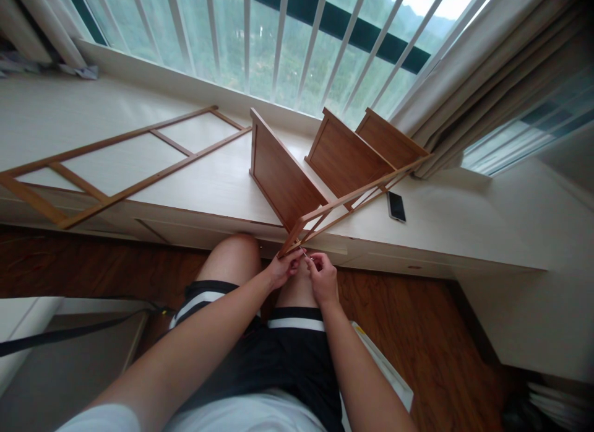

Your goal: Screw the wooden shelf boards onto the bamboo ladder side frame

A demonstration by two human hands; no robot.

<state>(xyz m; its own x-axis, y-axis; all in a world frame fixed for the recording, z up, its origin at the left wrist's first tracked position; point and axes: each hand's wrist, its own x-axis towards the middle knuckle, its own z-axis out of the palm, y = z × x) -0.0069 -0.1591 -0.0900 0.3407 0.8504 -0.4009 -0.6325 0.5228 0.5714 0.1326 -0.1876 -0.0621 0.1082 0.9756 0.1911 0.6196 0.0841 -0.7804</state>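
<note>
A partly built wooden shelf unit [297,178] lies on its side on the white window bench [218,190], three brown boards standing up from a slatted side frame. My left hand [283,270] is closed round the frame's near corner at the bench edge. Close beside that corner, my right hand [320,276] pinches a small thin metal piece, too small to name. Both hands hover over my knees.
A second ladder-like side frame [106,166] lies flat on the bench at left. A dark phone [396,206] rests right of the shelf. Curtains [492,79] hang at right, the barred window behind. Wooden floor lies below, with a white flat item [390,376] by my right leg.
</note>
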